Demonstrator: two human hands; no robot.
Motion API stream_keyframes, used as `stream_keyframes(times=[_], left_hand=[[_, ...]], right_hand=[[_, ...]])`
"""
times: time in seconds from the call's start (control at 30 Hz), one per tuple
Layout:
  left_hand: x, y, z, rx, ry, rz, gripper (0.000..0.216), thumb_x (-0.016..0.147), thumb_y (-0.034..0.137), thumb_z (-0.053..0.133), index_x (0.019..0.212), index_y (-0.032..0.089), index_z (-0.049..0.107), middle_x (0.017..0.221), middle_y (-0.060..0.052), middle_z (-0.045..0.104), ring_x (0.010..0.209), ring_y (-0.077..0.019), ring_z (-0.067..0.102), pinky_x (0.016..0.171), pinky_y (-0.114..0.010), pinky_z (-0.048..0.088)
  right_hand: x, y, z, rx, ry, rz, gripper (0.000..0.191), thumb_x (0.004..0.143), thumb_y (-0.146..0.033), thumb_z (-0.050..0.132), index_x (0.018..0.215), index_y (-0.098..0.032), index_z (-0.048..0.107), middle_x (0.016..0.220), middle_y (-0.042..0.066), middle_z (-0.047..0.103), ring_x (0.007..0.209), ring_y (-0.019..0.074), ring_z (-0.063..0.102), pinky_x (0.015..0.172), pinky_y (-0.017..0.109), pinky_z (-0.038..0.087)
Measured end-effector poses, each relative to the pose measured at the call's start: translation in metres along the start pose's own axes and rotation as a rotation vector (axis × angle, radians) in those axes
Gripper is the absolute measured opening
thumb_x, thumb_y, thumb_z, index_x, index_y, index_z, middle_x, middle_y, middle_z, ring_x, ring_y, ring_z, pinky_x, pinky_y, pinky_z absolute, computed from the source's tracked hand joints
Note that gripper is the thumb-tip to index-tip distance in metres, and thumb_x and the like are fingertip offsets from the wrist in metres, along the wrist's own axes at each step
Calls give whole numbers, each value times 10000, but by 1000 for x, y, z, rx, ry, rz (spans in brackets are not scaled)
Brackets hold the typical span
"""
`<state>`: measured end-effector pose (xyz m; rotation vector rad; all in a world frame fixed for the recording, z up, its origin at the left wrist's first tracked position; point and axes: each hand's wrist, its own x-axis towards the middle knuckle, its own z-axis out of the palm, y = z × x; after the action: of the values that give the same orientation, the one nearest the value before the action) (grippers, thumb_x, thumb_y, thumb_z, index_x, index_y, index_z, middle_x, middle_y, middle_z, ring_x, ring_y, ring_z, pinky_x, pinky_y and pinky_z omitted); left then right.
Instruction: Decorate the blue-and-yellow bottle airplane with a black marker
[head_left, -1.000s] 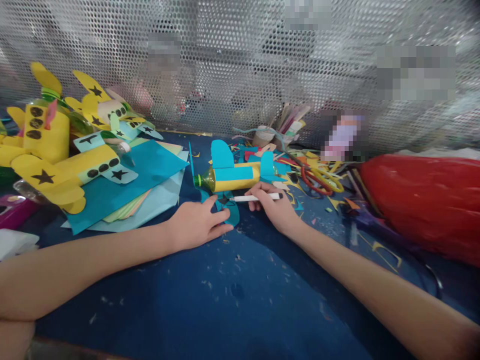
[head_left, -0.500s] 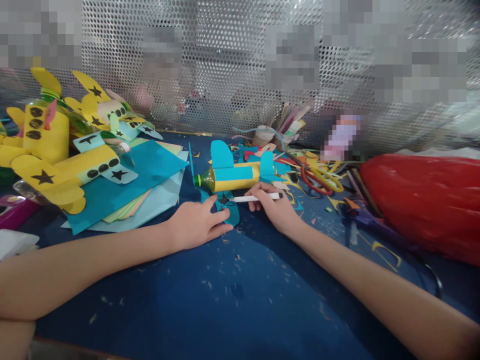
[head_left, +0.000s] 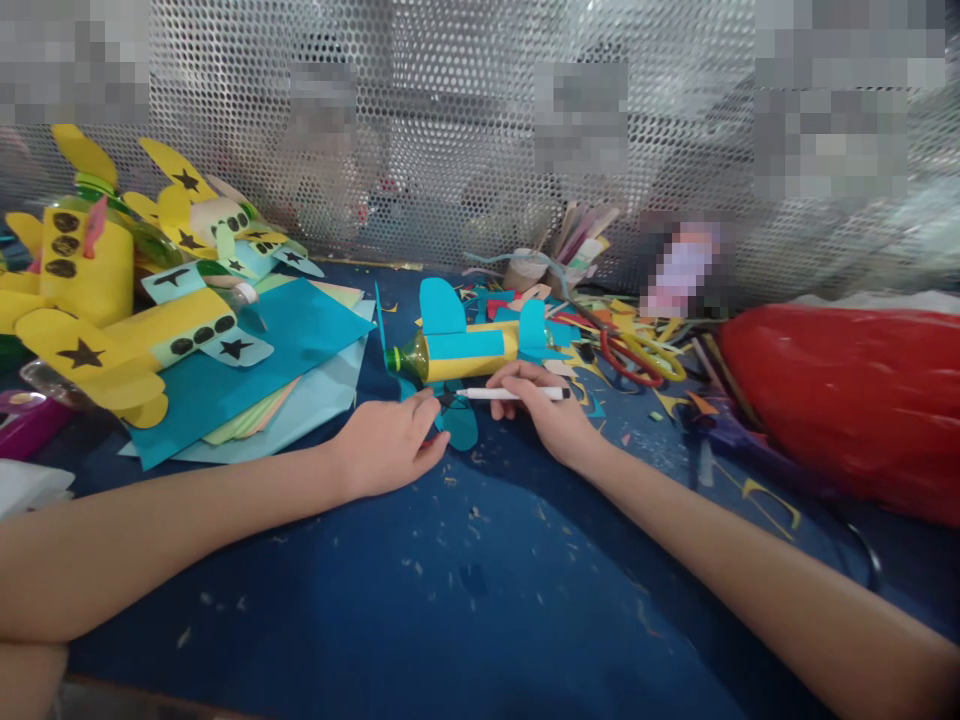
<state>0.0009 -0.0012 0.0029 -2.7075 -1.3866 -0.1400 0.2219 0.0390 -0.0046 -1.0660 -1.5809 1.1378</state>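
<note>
A toy plane (head_left: 476, 350) made from a green plastic bottle, wrapped in yellow and blue paper, lies on its side on the blue table. Its near blue paper wing (head_left: 461, 428) rests on the tabletop and carries a dark star-shaped mark. My left hand (head_left: 390, 440) lies flat at the wing's left edge, fingertips touching it and thumb apart. In my right hand (head_left: 547, 410) is a white marker (head_left: 517, 394) with a black end, held almost level. Its tip is at the dark mark; whether it touches the paper I cannot tell.
To the left, several yellow bottle planes (head_left: 142, 330) with black stars stand by stacked blue paper sheets (head_left: 225, 380). Red-handled scissors (head_left: 630, 360) lie among paper scraps on the right, near a red bag (head_left: 847, 410). A perforated metal screen (head_left: 450, 130) rises behind.
My left fingers have drawn closer together and back a little to the left, uncovering more of the wing. The marker has shifted slightly and is more level.
</note>
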Motion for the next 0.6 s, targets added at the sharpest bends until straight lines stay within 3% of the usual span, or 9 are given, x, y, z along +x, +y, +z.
stream_keyframes(times=[0.27,0.6], left_hand=[[-1,-1,3,-52,43,-37,440,968,358,453,1299,79,533,1106,-142,738,808,-279,745,583,-355,556],[-1,-3,7,-41,96,0,375,964,365,452,1164,98,624,1297,-207,658,803,-267,749,588,-348,567]], right_hand=[[-3,-4,1,-30,-114,-9,205,839,-397,649,787,-212,578,576,-18,612,539,123,517,541,269,401],[-2,-6,3,-119,-144,-5,215,851,-382,615,736,-212,551,564,-22,608,517,112,480,532,268,380]])
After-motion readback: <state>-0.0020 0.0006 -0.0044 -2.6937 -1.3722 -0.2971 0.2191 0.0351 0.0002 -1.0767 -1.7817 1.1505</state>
